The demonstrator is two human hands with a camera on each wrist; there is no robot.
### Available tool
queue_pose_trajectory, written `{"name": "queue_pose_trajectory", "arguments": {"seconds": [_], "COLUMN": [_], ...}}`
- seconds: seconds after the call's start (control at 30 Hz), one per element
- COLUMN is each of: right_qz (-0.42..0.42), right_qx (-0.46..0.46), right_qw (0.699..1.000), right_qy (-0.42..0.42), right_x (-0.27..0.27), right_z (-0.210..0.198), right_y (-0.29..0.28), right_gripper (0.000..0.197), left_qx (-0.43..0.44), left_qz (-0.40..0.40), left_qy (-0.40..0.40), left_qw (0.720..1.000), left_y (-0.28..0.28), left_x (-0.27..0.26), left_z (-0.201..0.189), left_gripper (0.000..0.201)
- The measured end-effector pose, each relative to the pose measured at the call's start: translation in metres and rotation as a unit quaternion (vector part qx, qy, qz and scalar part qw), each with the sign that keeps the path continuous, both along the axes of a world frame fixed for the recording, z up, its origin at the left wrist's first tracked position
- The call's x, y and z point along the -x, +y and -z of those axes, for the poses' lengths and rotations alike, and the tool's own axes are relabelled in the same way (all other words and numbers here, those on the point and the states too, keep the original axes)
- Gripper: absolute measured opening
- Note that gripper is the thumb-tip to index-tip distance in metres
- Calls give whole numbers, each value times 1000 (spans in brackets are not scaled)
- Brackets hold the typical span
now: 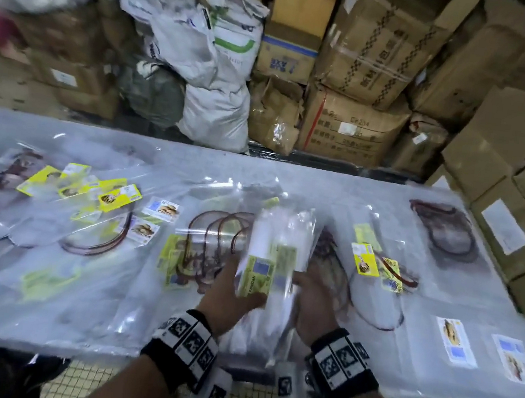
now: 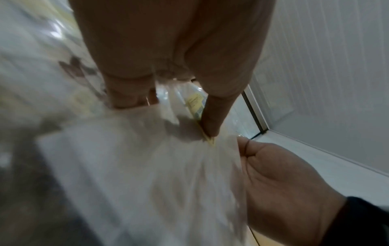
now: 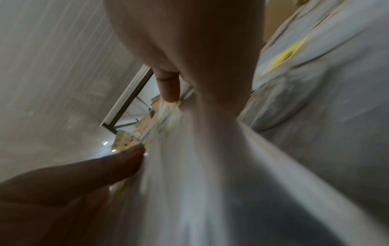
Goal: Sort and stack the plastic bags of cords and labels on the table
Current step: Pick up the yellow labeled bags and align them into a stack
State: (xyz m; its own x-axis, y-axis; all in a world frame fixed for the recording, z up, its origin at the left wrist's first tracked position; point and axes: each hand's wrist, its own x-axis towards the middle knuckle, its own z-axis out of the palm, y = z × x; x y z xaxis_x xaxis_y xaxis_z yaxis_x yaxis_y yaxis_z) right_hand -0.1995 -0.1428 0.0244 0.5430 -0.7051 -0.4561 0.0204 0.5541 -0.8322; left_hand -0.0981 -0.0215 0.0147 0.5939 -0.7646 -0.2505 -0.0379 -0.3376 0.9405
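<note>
Cartons (image 1: 364,62) crowd behind the worktop (image 1: 450,384); near its front edge both hands, left hand (image 1: 226,297) and right hand (image 1: 314,304), grip a blurred bag bundle (image 1: 267,259), fingers curled round it, cords inside unreadable

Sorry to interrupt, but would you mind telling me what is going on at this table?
A person is sorting clear plastic bags of cords and labels. Both hands, the left hand and the right hand, hold a bundle of bags upright between them above the table. More bags lie spread flat across the table, such as a group with yellow labels at the left. Cardboard boxes are piled behind.
</note>
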Motion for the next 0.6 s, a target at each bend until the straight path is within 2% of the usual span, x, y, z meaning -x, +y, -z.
{"name": "queue_pose_trajectory", "arguments": {"seconds": [0.03,0.13,0.2,0.23,0.33,0.43,0.6], "right_qz": [-10,-107,-172,-189,-241,-254,-243], "right_qx": [-8,23,74,89,115,116,86], "right_qw": [1000,994,982,978,963,959,964], "right_qy": [-1,-28,-14,-3,27,48,59], "right_x": [-9,-34,-50,-57,-79,-102,-147], "right_z": [-2,-5,-2,2,3,0,-1], "right_y": [5,18,27,30,44,55,76], "right_gripper": [19,36,27,30,48,50,42], "left_qx": [-6,6,19,21,40,45,10], "left_qz": [-9,-60,-104,-122,-166,-218,-223], "left_qy": [-7,-17,-11,-11,23,82,29], "left_qw": [1000,998,994,992,985,972,974], "left_y": [5,23,36,44,63,77,100], "left_x": [-5,-18,-25,-29,-42,-63,-107], "left_z": [1,-2,-5,-3,-4,-9,-13], "left_gripper": [78,81,83,82,63,64,28]}}
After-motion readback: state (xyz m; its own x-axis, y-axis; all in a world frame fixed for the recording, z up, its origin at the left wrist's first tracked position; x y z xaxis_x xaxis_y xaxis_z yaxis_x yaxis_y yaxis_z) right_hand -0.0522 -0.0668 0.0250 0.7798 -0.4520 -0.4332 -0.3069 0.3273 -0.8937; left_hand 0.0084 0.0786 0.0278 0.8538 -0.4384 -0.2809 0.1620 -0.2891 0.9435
